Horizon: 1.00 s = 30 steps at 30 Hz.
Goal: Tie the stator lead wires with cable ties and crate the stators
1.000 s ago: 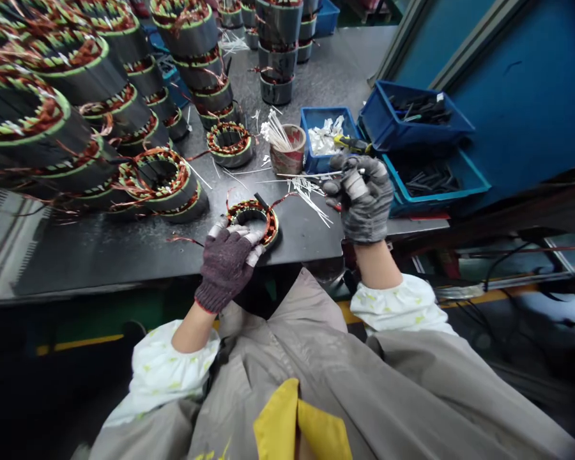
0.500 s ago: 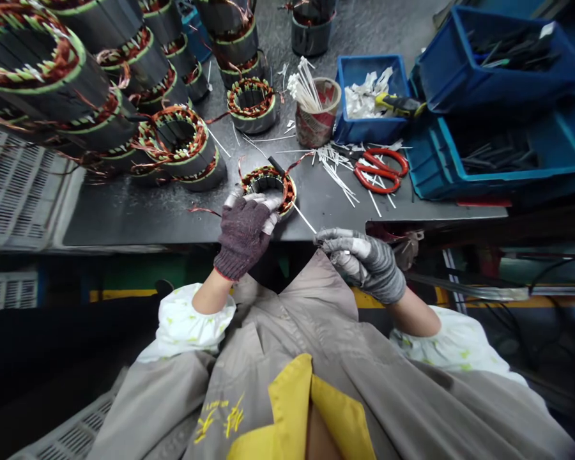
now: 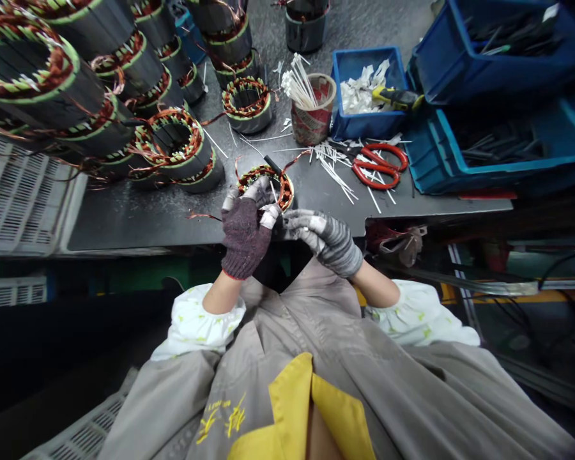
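Dark table (image 3: 138,217) holds a small wound stator (image 3: 287,191) at its near edge, left hand (image 3: 243,230) fingers clamped over the stator's rim, right hand (image 3: 326,239) fingers pinched narrow beside the stator on something too small to tell, and the loose copper lead (image 3: 199,217) left of the stator might snag a glove and drag it off.

Motor-winding workshop, stacked copper-wound stators (image 3: 43,76), blue parts bins (image 3: 498,163), dark workbench (image 3: 138,217), red scissors (image 3: 381,167)

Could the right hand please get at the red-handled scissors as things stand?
Probably yes: the right hand is at the stator, and only loose white strips lie between it and the scissors.
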Motion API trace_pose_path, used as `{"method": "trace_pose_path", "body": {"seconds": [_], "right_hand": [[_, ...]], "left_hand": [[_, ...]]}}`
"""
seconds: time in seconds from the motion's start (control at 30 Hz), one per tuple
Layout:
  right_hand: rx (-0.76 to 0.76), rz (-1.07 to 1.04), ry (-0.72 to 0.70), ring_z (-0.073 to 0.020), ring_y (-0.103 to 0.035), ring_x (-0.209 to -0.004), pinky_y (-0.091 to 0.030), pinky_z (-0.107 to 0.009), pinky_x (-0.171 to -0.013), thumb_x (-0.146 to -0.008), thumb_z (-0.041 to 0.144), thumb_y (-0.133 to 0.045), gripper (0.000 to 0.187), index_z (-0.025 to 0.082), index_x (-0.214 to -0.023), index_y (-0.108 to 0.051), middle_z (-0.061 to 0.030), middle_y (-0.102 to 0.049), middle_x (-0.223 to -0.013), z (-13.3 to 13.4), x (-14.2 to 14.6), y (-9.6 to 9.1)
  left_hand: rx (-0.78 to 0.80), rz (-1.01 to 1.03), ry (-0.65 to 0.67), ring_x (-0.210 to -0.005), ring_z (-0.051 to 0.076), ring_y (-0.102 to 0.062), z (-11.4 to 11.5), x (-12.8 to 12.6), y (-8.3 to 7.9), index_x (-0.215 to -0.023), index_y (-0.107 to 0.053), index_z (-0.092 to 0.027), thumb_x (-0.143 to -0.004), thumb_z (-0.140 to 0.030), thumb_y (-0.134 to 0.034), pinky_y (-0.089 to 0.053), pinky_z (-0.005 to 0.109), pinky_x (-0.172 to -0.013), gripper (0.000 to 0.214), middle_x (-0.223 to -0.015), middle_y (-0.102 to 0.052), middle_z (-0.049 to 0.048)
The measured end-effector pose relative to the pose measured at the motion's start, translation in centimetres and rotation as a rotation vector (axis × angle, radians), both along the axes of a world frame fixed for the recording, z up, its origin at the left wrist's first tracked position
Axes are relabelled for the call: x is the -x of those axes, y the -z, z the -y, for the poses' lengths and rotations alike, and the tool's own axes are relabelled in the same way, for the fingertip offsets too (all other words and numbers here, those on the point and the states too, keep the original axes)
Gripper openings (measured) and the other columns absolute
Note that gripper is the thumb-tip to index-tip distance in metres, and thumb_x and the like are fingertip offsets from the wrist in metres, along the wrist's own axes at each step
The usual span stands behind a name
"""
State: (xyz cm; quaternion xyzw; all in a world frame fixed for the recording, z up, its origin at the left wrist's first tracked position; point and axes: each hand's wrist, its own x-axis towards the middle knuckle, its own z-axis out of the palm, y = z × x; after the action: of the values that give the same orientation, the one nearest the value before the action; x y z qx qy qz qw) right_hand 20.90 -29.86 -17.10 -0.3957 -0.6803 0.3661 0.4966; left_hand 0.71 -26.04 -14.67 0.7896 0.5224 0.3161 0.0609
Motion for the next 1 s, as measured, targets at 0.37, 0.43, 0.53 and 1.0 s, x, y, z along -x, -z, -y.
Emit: {"method": "trace_pose_path", "body": {"seconds": [0.37, 0.43, 0.53, 1.0], "right_hand": [[0.41, -0.311, 0.076, -0.0176, -0.074, -0.074, -0.066, -0.032, -0.07, -0.08, 0.07, -0.084, 0.05, 0.023, -0.095, -0.079, -0.0015, -0.079, -0.084, -2.3, 1.3, -1.2], [0.377, -0.295, 0.076, -0.0184, -0.073, -0.078, -0.065, -0.033, -0.072, -0.08, 0.07, -0.083, 0.05, 0.024, -0.097, -0.08, -0.0023, -0.08, -0.088, -2.2, 1.1, -1.2], [0.398, -0.314, 0.117, -0.0173, -0.07, -0.071, -0.063, -0.032, -0.066, -0.077, 0.069, -0.086, 0.049, 0.023, -0.091, -0.077, -0.0012, -0.078, -0.083, -2.4, 1.4, -0.9], [0.17, -0.075, 0.18, -0.0216, -0.073, -0.082, -0.063, -0.038, -0.082, -0.091, 0.06, -0.075, 0.036, 0.024, -0.091, -0.076, -0.0046, -0.079, -0.089, -3.4, 0.8, 0.5]], "left_hand": [[-0.087, -0.039, 0.009, -0.118, 0.025, -0.071, -0.1, -0.6, 0.3, -0.12, -0.078, -0.028, -0.101, -0.032, -0.055, -0.039, 0.052, -0.124, 0.03, -0.111, -0.08, 0.0032], [-0.066, -0.028, 0.015, -0.119, 0.026, -0.07, 0.0, -0.5, 0.3, -0.122, -0.078, -0.028, -0.101, -0.032, -0.055, -0.037, 0.053, -0.124, 0.031, -0.113, -0.08, 0.0039], [-0.061, -0.013, 0.015, -0.118, 0.026, -0.07, 0.0, -0.5, 0.3, -0.121, -0.078, -0.029, -0.102, -0.033, -0.055, -0.037, 0.054, -0.124, 0.031, -0.113, -0.08, 0.004], [-0.051, -0.084, 0.071, -0.122, 0.026, -0.071, 0.5, 0.1, 0.1, -0.124, -0.076, -0.028, -0.104, -0.033, -0.054, -0.036, 0.056, -0.126, 0.031, -0.116, -0.081, 0.0051]]}}
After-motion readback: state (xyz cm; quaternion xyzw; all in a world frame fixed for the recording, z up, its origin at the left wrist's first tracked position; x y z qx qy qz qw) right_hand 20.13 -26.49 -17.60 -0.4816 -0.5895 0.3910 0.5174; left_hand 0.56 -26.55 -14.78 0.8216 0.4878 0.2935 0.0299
